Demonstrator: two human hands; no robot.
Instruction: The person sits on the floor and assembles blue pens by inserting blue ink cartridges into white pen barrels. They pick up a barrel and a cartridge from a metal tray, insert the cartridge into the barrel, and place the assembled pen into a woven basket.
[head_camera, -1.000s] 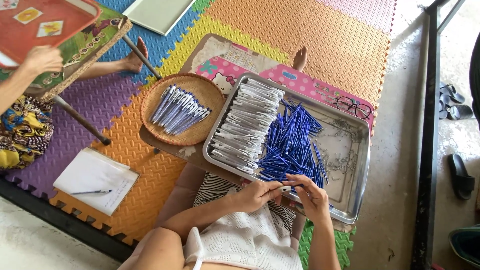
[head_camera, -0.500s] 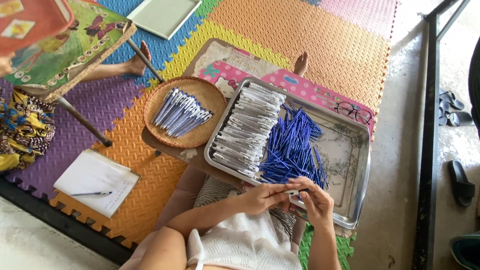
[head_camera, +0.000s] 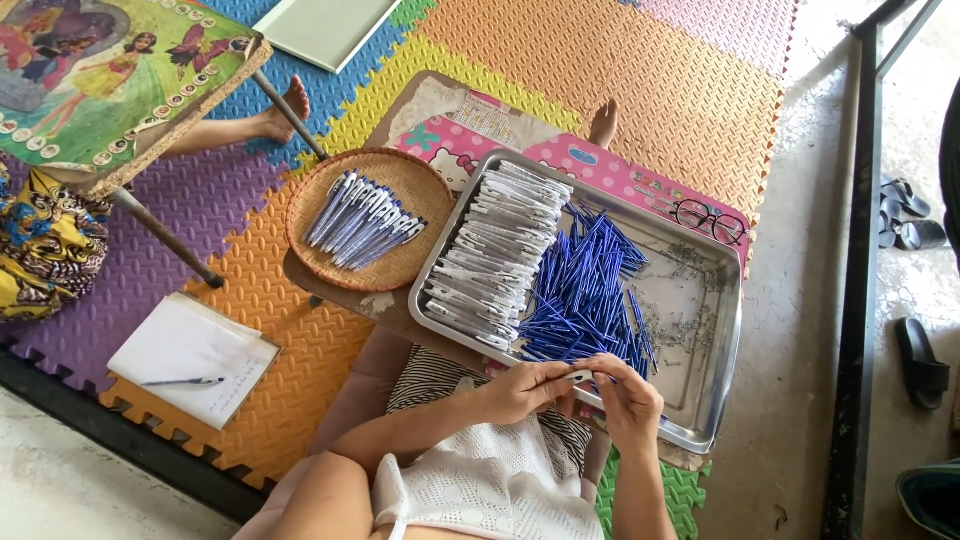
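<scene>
Left hand, right hand pinch pen part, long axis crosswise.

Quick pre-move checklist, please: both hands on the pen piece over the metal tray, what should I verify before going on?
1. Left hand has a grip on the small pen piece: ok.
2. Right hand meets it at the piece: ok.
3. Parts aligned: cannot tell, fingers cover them.
4. Blue pen barrels within reach in the metal tray: ok.
5. White pen parts stacked beside them: ok.
6. Woven basket of finished pens has room: ok.
</scene>
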